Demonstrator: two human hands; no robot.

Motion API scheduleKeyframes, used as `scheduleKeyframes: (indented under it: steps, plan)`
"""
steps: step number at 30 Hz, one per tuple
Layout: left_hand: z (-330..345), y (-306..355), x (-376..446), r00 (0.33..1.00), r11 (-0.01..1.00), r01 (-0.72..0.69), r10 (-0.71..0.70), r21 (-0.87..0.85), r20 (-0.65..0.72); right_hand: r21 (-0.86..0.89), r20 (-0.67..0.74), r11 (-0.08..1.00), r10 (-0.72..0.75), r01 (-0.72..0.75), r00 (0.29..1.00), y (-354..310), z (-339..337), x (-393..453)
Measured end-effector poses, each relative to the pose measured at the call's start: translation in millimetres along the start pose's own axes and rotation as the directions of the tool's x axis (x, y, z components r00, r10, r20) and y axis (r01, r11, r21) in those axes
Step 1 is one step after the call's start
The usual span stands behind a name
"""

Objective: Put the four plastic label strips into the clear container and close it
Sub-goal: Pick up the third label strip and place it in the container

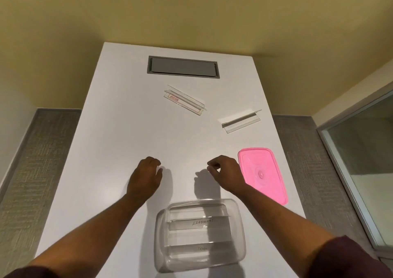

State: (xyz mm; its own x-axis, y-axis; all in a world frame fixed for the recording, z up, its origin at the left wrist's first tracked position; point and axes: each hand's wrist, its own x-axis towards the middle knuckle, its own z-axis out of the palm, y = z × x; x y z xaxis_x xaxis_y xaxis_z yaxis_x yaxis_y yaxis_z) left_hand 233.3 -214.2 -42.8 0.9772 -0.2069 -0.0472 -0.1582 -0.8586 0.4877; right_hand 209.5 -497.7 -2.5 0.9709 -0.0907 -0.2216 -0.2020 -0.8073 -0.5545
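A clear, rounded-rectangular plastic container (201, 234) sits open on the white table (119, 116), nearest the person, and serves here as the reference. Two of the thin transparent plastic label strips already lie inside it: one handwritten "ELEPHANT" (197, 222) across its middle, and another with faint writing (197, 248) along its near side. Two remain outside. The strip with a red-and-white printed label (184, 100) lies well beyond the container, straight ahead and angled. The plain, folded-looking strip (241, 121) lies beyond the container and off to its right. The pink plastic lid (262, 176) rests flat just to the right of the container and slightly past it.

Both hands hover between the container and the far strips, holding nothing. The left hand (145, 176) has its fingers loosely curled and apart; the right hand (225, 172) has its fingertips drawn close together over empty air.

The strips look very light, thin and stiff with a lengthwise crease, likely smooth and slippery against the tabletop. The raised folded edge seems the best place to pinch, near the middle of the length so the strip stays level. A flat-lying edge may need a fingernail or a slide toward the table's rim. The lid looks flexible and will probably need pressing around its corners to seat.
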Motion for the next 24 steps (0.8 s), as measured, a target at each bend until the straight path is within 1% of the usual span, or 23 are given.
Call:
scheduleKeyframes:
  steps: [4,6,8,10,12,15,18,22,24]
  plan:
    - [19,-29,27,0.996,0.997,0.059,-0.062,0.046,0.061,0.061,0.080,0.990,0.125,-0.131,0.989,4,9,47]
    - [29,-41,39,0.990,0.992,0.075,-0.086,0.101,0.112,0.148,0.086,0.967,0.198,-0.209,0.976,2,12,70]
    - [38,-53,50,0.983,0.985,0.086,-0.109,0.149,0.147,0.271,0.089,0.918,0.275,-0.289,0.957,-1,14,95]
    - [48,-63,55,0.987,0.978,0.064,-0.092,0.200,0.135,0.374,0.121,0.863,0.319,-0.340,0.940,-4,14,121]
    - [55,-68,54,0.992,0.972,0.029,-0.056,0.232,0.112,0.456,0.146,0.813,0.333,-0.362,0.932,-10,12,145]
    - [68,-74,49,0.996,0.976,0.027,-0.044,0.217,0.075,0.584,0.161,0.705,0.385,-0.402,0.909,-17,11,185]
    - [77,-79,48,0.997,0.976,0.051,-0.064,0.213,0.052,0.692,0.196,0.562,0.458,-0.453,0.867,-24,9,224]
    - [81,-81,48,0.998,0.980,0.048,-0.056,0.194,0.036,0.773,0.282,0.346,0.562,-0.531,0.777,-30,6,263]
    - [81,-82,48,0.998,0.981,0.052,-0.058,0.188,0.026,0.784,0.324,0.281,0.576,-0.554,0.750,-31,7,277]
